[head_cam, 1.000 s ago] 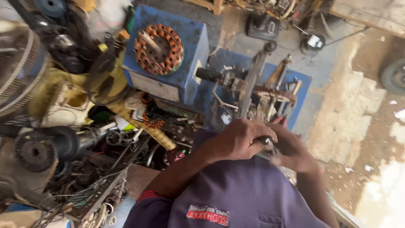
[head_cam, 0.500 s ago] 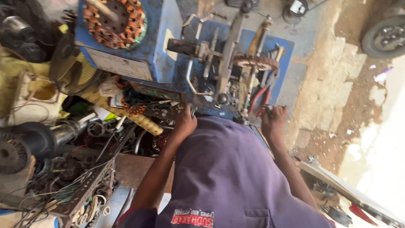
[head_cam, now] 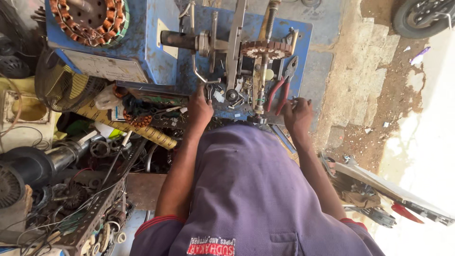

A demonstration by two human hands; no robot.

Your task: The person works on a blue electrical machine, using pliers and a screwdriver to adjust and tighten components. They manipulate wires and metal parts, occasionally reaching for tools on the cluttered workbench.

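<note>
Both hands rest at the near edge of a blue winding rig.

Copper-wound stator (head_cam: 87, 16) far left; left hand (head_cam: 199, 110) lies loosely open among small metal parts (head_cam: 234, 95); right hand (head_cam: 297, 115), fingers apart, touches red-handled pliers (head_cam: 279, 90). A nudge could likely scatter loose parts off the tabletop (head_cam: 303, 52).

Single head-worn view, steeply downward over person's own purple shirt (head_cam: 256, 189), close to blue winding machine (head_cam: 222, 52); ground beyond.

Blue bench (head_cam: 303, 42), red-handled pliers (head_cam: 279, 92), purple shirt (head_cam: 256, 189) (red-trimmed sleeves).
</note>
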